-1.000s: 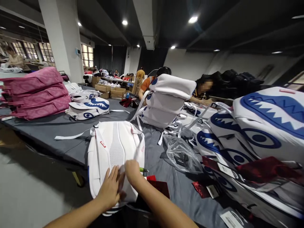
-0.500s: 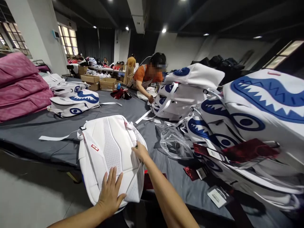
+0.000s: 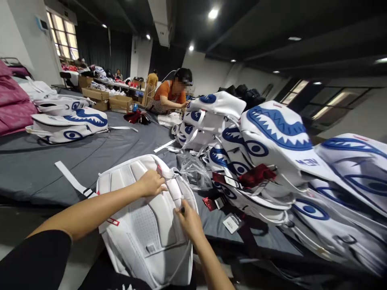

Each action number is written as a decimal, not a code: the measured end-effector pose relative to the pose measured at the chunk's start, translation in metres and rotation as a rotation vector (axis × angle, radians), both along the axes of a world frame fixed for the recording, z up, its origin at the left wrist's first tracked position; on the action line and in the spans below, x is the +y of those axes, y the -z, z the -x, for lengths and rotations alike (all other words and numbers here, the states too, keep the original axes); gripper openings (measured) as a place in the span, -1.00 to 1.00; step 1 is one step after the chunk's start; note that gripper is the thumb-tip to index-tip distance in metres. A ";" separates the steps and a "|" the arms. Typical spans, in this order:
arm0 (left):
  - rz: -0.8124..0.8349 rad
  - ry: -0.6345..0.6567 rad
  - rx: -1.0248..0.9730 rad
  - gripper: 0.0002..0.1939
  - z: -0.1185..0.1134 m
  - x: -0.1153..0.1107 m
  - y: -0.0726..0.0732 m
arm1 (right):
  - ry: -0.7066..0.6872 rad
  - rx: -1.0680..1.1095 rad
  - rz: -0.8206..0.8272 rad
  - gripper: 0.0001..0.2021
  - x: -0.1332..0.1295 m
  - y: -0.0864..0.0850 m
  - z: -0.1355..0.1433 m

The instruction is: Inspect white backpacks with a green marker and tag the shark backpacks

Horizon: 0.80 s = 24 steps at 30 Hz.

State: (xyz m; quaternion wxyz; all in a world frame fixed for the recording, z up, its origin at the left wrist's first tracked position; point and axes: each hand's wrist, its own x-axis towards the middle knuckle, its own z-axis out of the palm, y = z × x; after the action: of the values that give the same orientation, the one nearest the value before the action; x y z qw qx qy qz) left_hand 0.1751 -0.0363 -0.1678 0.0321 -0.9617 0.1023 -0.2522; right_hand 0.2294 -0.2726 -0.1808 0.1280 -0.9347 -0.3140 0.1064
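Observation:
A white backpack (image 3: 145, 225) leans at the table's front edge, its padded back panel facing up and its lower end toward my body. My left hand (image 3: 152, 183) is over the upper part of that panel, fingers curled in; what they hold, if anything, is hidden. On the right side, my right hand (image 3: 189, 217) pinches the white shoulder strap (image 3: 173, 189) of the backpack. A loose webbing end (image 3: 71, 177) trails off to the left over the table. A small red label (image 3: 113, 222) shows on the left strap.
White backpacks with blue shark faces (image 3: 278, 125) are piled along the right. Beside them lie a clear plastic bag (image 3: 195, 173) and tags (image 3: 232, 222). More shark backpacks (image 3: 71, 125) and pink bags (image 3: 13, 100) are at left. Across the grey-covered table (image 3: 121, 141) a co-worker (image 3: 169, 94) leans in.
My left hand has gone from lying flat on the lower panel to curled near the top. The backpack has shifted toward me, and the view has turned right. The co-worker's arm is raised higher.

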 end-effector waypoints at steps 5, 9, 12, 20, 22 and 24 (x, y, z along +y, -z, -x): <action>-0.089 0.108 0.038 -0.59 -0.016 0.010 0.012 | 0.032 -0.027 -0.018 -0.71 0.013 0.008 -0.012; -0.103 0.193 0.064 -0.54 -0.008 0.039 0.003 | 0.032 -0.012 -0.013 -0.69 0.014 0.014 -0.019; -0.096 0.245 0.084 -0.58 -0.002 0.057 -0.008 | 0.031 0.003 -0.014 -0.70 0.014 0.021 -0.026; -0.065 0.220 0.038 -0.56 -0.017 0.059 -0.015 | 0.048 0.042 0.021 -0.72 0.016 0.030 -0.035; -0.090 0.192 0.010 -0.60 -0.015 0.075 -0.021 | 0.043 0.053 0.002 -0.72 0.014 0.031 -0.036; -0.103 0.129 -0.024 -0.64 -0.008 0.094 -0.029 | 0.034 0.066 -0.013 -0.70 0.014 0.031 -0.038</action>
State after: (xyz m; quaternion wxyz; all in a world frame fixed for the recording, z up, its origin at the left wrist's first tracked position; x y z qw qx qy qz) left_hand 0.1828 0.0579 -0.1390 0.0664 -0.9471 0.1766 -0.2595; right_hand 0.2672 -0.2588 -0.2119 0.1462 -0.9350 -0.2945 0.1332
